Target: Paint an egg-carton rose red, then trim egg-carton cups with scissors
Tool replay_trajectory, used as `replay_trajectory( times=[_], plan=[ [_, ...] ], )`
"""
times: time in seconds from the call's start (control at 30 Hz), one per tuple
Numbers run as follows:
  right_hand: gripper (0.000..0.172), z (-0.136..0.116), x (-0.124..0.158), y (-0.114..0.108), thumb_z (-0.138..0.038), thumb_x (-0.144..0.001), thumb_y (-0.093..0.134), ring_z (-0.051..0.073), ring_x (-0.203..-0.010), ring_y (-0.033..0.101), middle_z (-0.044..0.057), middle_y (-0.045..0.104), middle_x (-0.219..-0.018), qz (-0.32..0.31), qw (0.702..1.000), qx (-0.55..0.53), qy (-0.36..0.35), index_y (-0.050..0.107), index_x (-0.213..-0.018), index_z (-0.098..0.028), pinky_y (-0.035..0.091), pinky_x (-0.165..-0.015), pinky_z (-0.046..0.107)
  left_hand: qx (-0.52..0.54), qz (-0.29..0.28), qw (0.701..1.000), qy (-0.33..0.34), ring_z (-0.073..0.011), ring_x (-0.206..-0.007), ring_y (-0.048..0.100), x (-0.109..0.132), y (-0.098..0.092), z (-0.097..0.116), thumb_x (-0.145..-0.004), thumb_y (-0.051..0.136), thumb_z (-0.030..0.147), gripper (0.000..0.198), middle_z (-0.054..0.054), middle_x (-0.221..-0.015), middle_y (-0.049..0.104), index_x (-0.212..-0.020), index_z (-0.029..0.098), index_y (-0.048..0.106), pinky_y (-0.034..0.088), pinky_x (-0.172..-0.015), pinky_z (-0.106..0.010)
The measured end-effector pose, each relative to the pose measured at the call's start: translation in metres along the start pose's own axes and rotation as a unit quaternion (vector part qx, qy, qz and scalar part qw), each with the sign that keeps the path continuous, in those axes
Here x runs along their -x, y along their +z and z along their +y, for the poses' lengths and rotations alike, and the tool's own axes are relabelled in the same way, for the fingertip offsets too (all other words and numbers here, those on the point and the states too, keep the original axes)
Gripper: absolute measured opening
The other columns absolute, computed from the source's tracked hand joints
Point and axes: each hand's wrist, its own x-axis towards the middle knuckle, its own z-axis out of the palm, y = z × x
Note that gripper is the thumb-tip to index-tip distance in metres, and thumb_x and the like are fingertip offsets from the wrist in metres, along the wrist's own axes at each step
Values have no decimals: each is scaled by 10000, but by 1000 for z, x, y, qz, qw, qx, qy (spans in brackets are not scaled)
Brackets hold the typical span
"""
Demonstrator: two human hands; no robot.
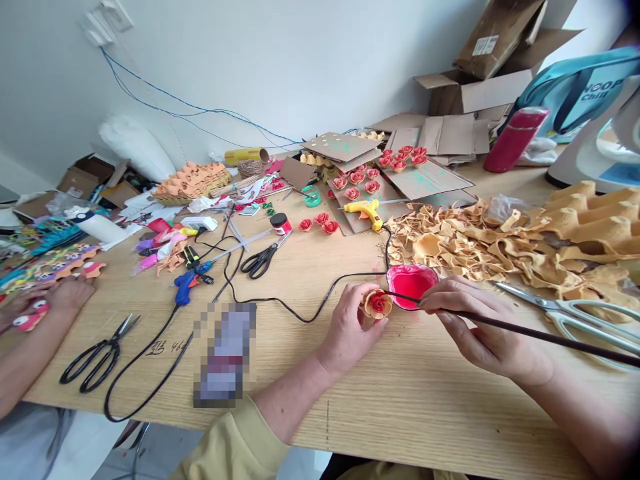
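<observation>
My left hand (353, 327) has its thumb and fingers closed round a small paper rose (376, 305). The rose is red in the centre, while its outer petals are pale orange. My right hand (487, 327) grips a long dark paintbrush (525, 328), whose tip reaches the red middle of the rose. Just behind the rose stands a small bowl of red paint (411, 287). Farther back, several finished-looking red roses (320, 223) lie on the table, and more sit on cardboard (356, 185).
Torn egg-carton scraps (445, 243) and large silver scissors (575, 310) lie to the right. A yellow glue gun (365, 212) rests behind the bowl, its black cable crossing the table. Black scissors (103, 357) and a blue glue gun (187, 287) are left, near another person's arm (45, 340).
</observation>
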Motion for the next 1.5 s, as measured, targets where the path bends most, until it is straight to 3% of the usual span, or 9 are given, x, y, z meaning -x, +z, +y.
replay_trajectory(
  times=[0.17, 0.43, 0.63, 1.03, 1.27, 1.5],
  plan=[
    [191, 1, 3, 2, -118, -934, 511, 194, -794, 638, 57, 695, -901, -12, 999, -14, -27, 589, -1077, -217, 499, -758, 350, 30, -4, 999, -25, -224, -1069, 620, 1, 0, -2, -741, 717, 36, 550, -78, -1186, 621, -1221, 230, 533, 549, -866, -340],
    [283, 2, 0, 8, -73, -920, 510, 199, -796, 579, 61, 683, -904, -65, 994, 37, -81, 575, -1165, -197, 463, -771, 357, 18, 0, 1000, -10, -201, -1011, 624, 1, 0, 2, -762, 709, 31, 520, -63, -1135, 629, -1207, 230, 527, 532, -787, -290],
    [300, -2, -2, 5, -40, -895, 515, 201, -818, 611, 78, 702, -927, -54, 991, 65, -106, 585, -1158, -167, 470, -785, 358, -3, 5, 1000, -5, -186, -984, 615, 1, 0, 2, -773, 712, 51, 496, -52, -1116, 629, -1199, 228, 530, 514, -756, -267],
    [239, -6, -3, 0, -52, -896, 512, 196, -799, 609, 85, 702, -914, -30, 993, 36, -107, 593, -1096, -155, 481, -772, 358, 42, 12, 997, -64, -193, -1013, 626, 3, 3, -5, -762, 732, 85, 507, -73, -1170, 633, -1205, 227, 530, 524, -799, -281],
    [276, -4, -1, 8, -46, -911, 511, 208, -817, 595, 83, 681, -922, -66, 992, 61, -87, 573, -1151, -168, 464, -771, 363, 88, 4, 990, -111, -144, -843, 624, 3, 6, -4, -759, 771, 170, 496, -75, -1125, 659, -1192, 213, 533, 489, -669, -232],
    [280, 4, 2, 5, -44, -895, 523, 205, -797, 563, 72, 663, -879, -52, 994, 54, -85, 566, -1140, -173, 451, -752, 363, 102, -3, 985, -136, -121, -765, 595, 1, 4, -1, -740, 760, 167, 486, -52, -1055, 665, -1170, 209, 535, 460, -609, -209]
  ],
)
